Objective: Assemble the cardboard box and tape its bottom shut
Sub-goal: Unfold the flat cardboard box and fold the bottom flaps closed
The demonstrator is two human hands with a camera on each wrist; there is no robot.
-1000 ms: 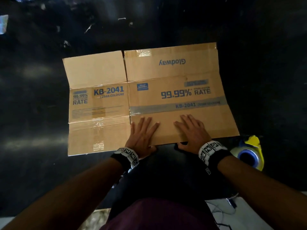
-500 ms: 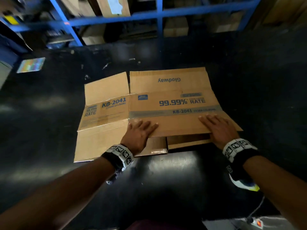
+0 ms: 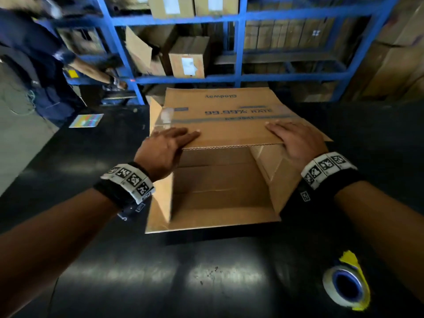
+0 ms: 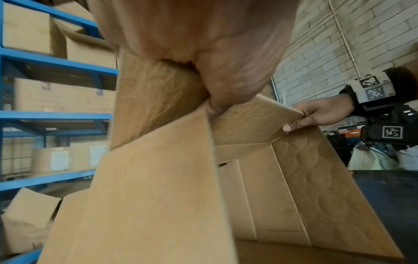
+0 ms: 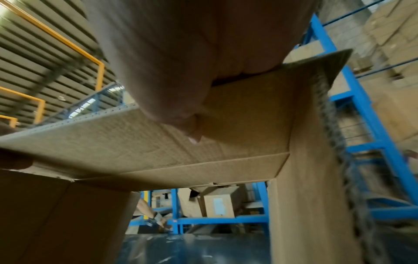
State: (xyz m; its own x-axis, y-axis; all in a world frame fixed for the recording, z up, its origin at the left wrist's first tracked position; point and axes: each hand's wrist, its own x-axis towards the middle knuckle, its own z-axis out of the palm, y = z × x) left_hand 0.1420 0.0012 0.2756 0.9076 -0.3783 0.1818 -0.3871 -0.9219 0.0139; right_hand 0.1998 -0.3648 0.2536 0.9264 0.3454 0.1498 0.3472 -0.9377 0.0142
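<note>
The brown cardboard box (image 3: 229, 111) printed "99.99% RATE" lies on its side on the black table (image 3: 160, 271), spread into a hollow tube with its open end towards me. My left hand (image 3: 167, 143) grips the near edge of the top panel at its left corner, fingers on top. My right hand (image 3: 296, 141) grips the same edge at the right corner. The left wrist view shows the right hand (image 4: 316, 116) pinching the flap, thumb underneath. A roll of tape (image 3: 346, 285) with a blue core and yellow tab lies near my right forearm.
Blue metal shelving (image 3: 238, 76) stacked with cartons stands just behind the table. Another person in dark clothes (image 3: 34, 53) reaches into the shelves at the far left. A coloured card (image 3: 86, 120) lies on the table's left side.
The box was flat on the table under my palms; its top panel has been lifted and the box has opened into a tube. Both hands moved apart to the corners.
</note>
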